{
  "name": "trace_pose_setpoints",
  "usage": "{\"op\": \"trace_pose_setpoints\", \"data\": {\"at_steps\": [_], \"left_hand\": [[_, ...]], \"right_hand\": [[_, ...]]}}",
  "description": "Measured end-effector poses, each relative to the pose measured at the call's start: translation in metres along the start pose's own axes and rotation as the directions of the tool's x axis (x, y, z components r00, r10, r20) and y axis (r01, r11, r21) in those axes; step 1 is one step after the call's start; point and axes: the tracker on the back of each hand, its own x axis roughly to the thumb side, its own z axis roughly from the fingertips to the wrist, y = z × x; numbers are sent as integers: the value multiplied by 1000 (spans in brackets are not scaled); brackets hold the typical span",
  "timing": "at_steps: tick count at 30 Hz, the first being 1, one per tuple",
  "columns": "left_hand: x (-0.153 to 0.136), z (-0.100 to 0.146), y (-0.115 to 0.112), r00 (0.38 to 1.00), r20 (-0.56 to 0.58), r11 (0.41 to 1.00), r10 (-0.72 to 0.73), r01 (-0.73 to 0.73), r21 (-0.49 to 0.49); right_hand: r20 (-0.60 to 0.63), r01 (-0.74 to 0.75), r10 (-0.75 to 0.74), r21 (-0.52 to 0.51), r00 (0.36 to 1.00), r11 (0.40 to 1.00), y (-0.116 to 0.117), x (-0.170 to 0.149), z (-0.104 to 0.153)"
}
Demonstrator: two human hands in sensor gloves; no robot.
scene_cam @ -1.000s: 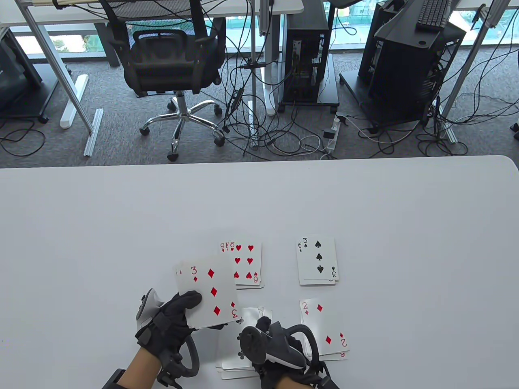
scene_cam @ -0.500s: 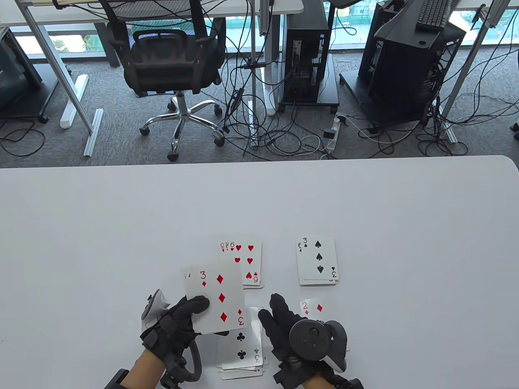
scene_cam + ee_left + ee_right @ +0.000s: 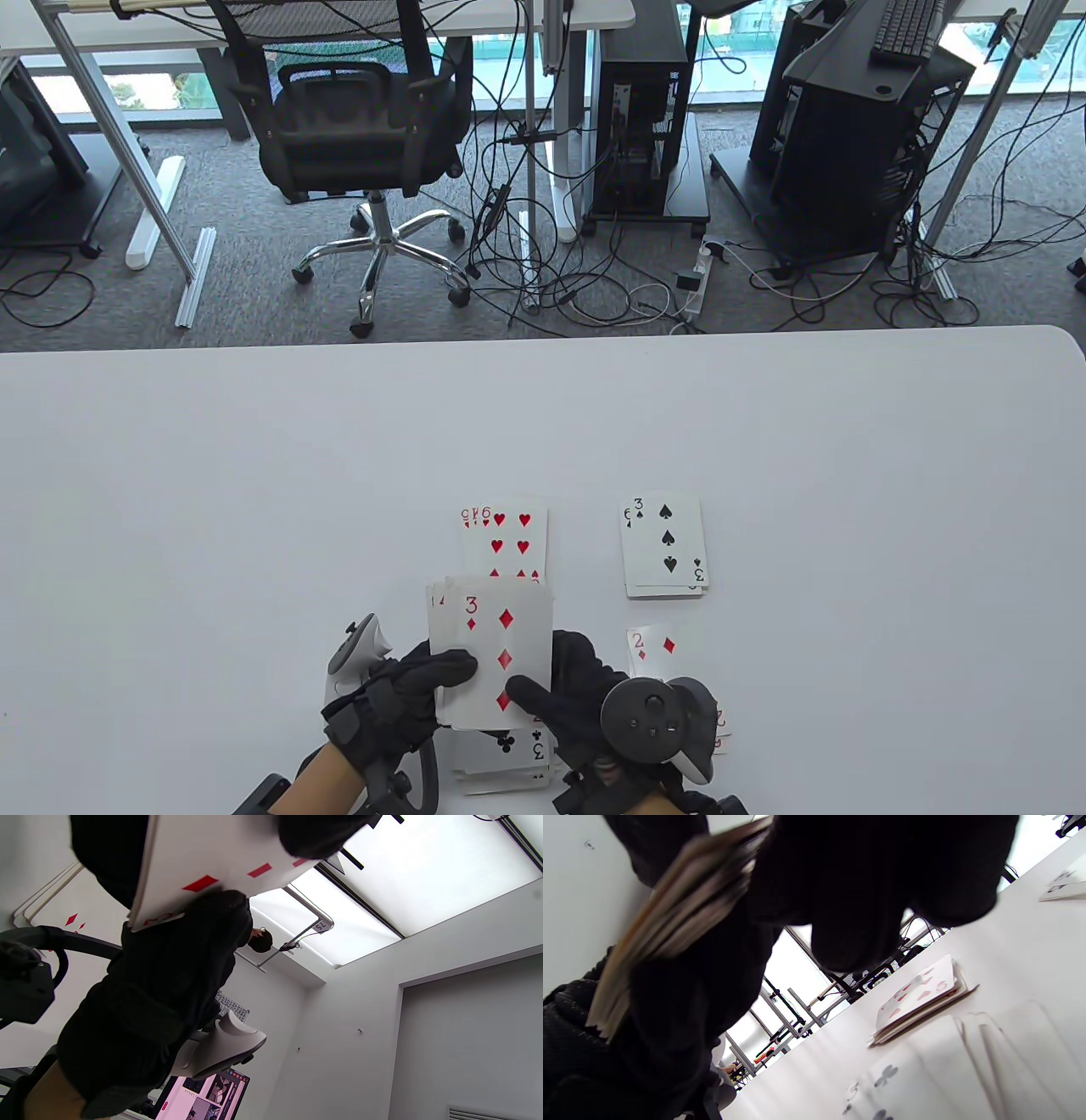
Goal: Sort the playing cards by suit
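Observation:
My left hand (image 3: 399, 700) holds a face-up deck (image 3: 492, 649) above the table, a 3 of diamonds on top. My right hand (image 3: 564, 692) pinches the deck's right edge, thumb on the top card's face, fingers behind. Four piles lie on the table (image 3: 254, 475): hearts (image 3: 509, 539) at back left, spades (image 3: 666, 548) at back right, diamonds (image 3: 657, 649) with a 2 on top at front right, and clubs (image 3: 509, 751) with a 3 on top under the hands. The deck's edge shows in the right wrist view (image 3: 670, 916), the hearts pile (image 3: 920, 997) beyond it.
The table's far edge (image 3: 543, 335) runs across the middle of the table view. Beyond it stand an office chair (image 3: 356, 144), computer towers and floor cables. The tracker (image 3: 657, 722) on my right hand partly covers the diamonds pile.
My left hand moved the deck right and toward me. My right hand rose from the clubs pile, turned over, and took hold of the top card's right edge.

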Motion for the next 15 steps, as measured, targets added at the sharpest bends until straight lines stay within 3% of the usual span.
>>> {"op": "trace_pose_setpoints", "data": {"at_steps": [7, 15], "left_hand": [[0, 0, -2, 1000, 4, 1000, 11, -10, -14], [4, 1, 1, 1000, 25, 1000, 5, -6, 15]], "right_hand": [[-48, 130, -133, -64, 990, 989, -4, -4, 0], [-113, 120, -134, -123, 985, 985, -18, -18, -3]]}}
